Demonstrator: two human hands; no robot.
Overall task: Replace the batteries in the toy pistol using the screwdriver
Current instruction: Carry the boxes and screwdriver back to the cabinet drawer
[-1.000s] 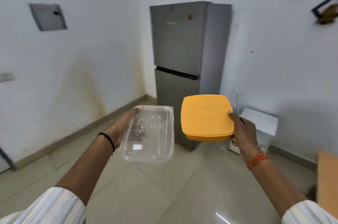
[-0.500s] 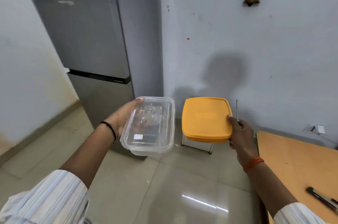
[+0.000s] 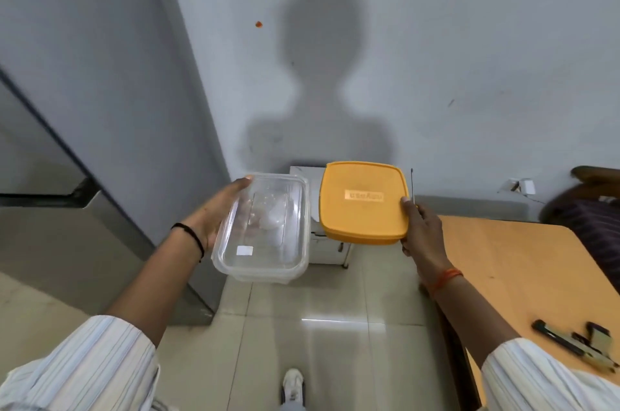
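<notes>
The left hand point(image 3: 214, 212) holds a clear box point(image 3: 265, 229) from the side with curled fingers; the right hand point(image 3: 422, 229) pinches a yellow box point(image 3: 362, 202) and a thin screwdriver point(image 3: 412, 185).

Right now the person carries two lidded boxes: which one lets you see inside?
The clear box held by the left hand; its see-through plastic shows pale contents, while the orange box in the right hand is opaque.

Grey fridge point(image 3: 84, 142), white stool point(image 3: 322, 242), wooden table point(image 3: 523, 269)
</notes>
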